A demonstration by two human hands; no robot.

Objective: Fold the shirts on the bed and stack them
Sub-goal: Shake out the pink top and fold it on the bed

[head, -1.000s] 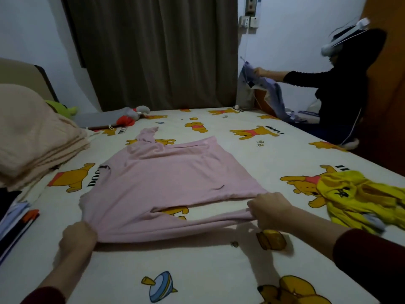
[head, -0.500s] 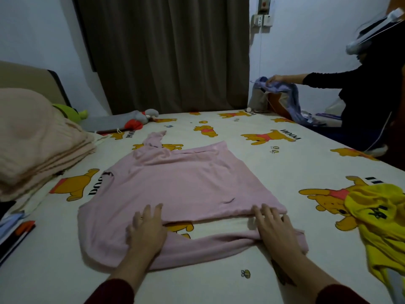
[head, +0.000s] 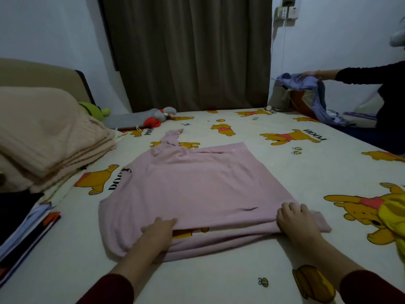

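A pink shirt lies spread on the bed, its long axis running left to right across the person's front, collar end to the left and one sleeve trailing away toward the far curtain. Both hands rest at the shirt's near edge, where a band of cloth has been turned up along the hem. The left hand lies flat, fingers straight and pointing right, pressing the fold near its middle; it holds nothing. The right hand presses the right end of the same fold, fingers extended and slightly spread, also gripping nothing. The bulk of the shirt lies just beyond both hands, so the next fold would likely carry cloth away from the person or in from a side. A yellow shirt waits crumpled at the right edge, well apart. A beige blanket is stacked at far left.
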